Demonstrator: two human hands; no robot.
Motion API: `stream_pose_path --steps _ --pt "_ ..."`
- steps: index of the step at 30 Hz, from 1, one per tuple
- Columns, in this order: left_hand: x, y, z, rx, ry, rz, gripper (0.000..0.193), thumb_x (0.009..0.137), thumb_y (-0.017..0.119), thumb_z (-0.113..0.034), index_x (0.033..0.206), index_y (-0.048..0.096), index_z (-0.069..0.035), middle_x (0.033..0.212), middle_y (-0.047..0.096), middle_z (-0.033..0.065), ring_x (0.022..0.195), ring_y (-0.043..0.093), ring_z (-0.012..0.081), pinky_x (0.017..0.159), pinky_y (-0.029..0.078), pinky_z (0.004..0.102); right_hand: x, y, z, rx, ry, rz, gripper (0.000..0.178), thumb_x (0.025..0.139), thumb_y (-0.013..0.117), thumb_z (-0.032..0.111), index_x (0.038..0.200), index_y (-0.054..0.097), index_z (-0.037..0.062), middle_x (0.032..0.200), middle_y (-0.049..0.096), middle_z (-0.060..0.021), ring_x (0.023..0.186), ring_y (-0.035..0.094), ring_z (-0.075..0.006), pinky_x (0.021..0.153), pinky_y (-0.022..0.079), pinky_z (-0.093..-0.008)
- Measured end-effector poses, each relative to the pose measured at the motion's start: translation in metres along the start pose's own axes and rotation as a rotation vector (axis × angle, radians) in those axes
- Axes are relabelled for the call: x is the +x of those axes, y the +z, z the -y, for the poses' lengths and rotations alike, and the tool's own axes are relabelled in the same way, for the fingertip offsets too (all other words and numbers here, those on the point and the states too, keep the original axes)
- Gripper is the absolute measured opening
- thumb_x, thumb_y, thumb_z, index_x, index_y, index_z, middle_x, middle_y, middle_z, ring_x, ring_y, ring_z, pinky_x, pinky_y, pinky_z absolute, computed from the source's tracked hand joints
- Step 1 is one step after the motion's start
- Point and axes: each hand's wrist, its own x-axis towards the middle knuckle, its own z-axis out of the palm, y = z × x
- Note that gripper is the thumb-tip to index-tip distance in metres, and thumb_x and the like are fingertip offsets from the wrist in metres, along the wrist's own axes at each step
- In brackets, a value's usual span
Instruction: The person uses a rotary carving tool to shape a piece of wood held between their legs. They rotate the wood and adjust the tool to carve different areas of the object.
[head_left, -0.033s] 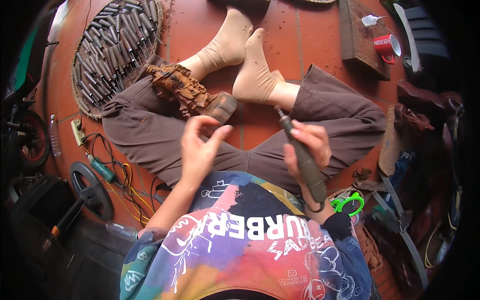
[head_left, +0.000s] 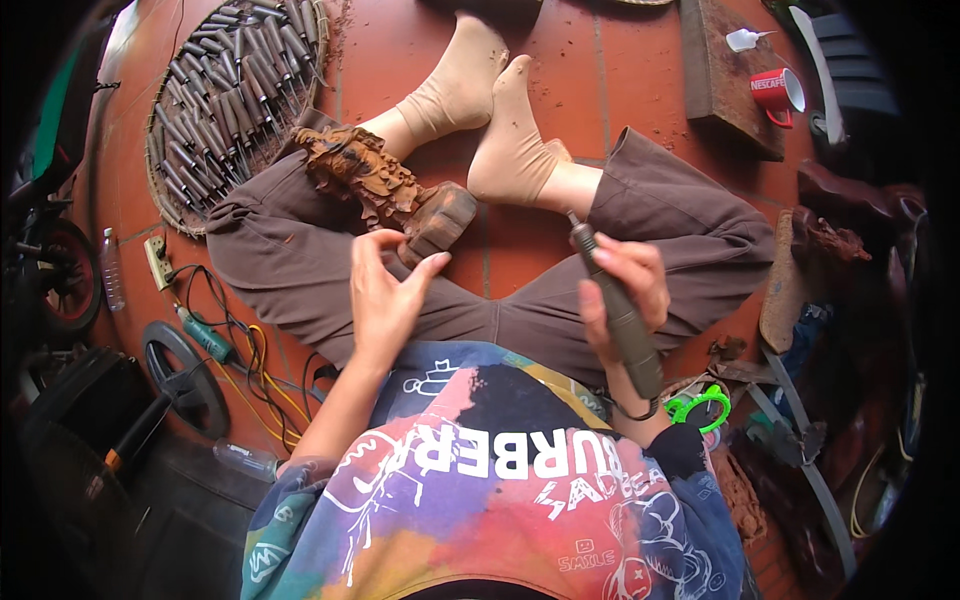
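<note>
A brown carved wooden figure with a squared block base rests across my left trouser leg, its base toward the middle. Just below that base is my left hand, its thumb and fingers apart with nothing between them; whether the index fingertip touches the wood I cannot tell. My right hand grips a dark olive rotary tool. Its narrow metal tip points up and away from me, apart from the carving, and a black cord leaves its lower end.
A round woven tray full of wood-handled carving tools lies at the far left. Nearer stand a power strip and tangled cords. At the far right, a wooden block carries a red mug and a small white bottle.
My left hand has shifted slightly left and toward me, leaving more of the carving's base showing. The rotary tool in my right hand has moved a little to the right.
</note>
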Motion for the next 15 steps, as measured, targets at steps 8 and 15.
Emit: stream_pose_path --steps 8,15 --pt "-0.003 0.055 0.036 0.481 0.223 0.002 0.096 0.065 0.087 -0.03 0.143 0.034 -0.013 0.11 0.057 0.0229 0.102 0.059 0.0406 0.09 0.049 0.0472 0.004 0.019 -0.006 0.264 0.194 -0.037 0.027 0.082 0.071 0.001 0.108 0.064 0.0004 0.101 0.062 -0.0159 0.09 0.07 -0.0246 0.078 0.057 -0.0316" --pt "0.007 0.034 0.03 0.343 0.16 0.062 0.086 0.065 0.081 -0.006 0.14 0.044 -0.02 0.096 0.062 0.019 0.087 0.065 0.0386 0.071 0.054 0.0474 -0.007 0.018 -0.012 0.332 0.234 0.036 0.028 0.081 0.07 0.0 0.108 0.063 -0.0003 0.104 0.061 -0.017 0.088 0.07 -0.0246 0.08 0.056 -0.033"
